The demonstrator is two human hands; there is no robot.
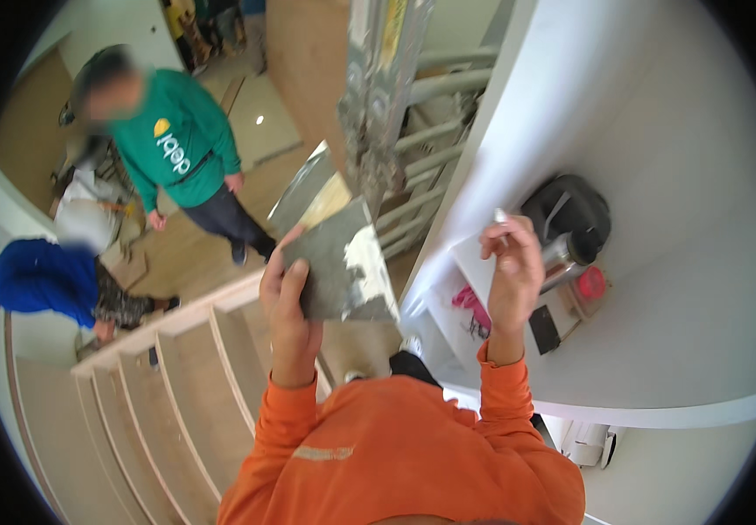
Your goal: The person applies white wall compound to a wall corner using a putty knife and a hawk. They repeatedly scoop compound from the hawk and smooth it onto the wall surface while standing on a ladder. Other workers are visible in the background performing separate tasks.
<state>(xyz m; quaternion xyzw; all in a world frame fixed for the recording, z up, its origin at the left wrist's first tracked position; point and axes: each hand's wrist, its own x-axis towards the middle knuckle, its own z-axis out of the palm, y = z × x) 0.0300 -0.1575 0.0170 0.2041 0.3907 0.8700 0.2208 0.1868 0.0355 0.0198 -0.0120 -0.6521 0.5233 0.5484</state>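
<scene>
One person's two hands work well apart in front of an orange top (395, 446). The left hand (290, 311) is clamped on two flat plates, its thumb pressed to the face of the front plate (325, 271), which is grey with one large off-white smear near its right edge. The rear plate (303, 188) shows partly beyond it, grey with a pale yellowish band; both are raised in the air in front of the body. The right hand (515, 271) has its fingers bent round one small pale object (500, 215) – too small to make out.

Just beyond the right hand, on a pale surface, are one black bag (583, 201), one metal bottle (560, 262) with a dark top, one pinkish-red round container (590, 282), one dark flat item (544, 330) and one magenta bundle (468, 300). To the left lies one wooden frame (163, 350) with at least three dividers.

Farther off stands one smeared metal ladder (378, 105). Past the frame are two people – one in a green top (181, 122), one bent over in a blue top (49, 278).
</scene>
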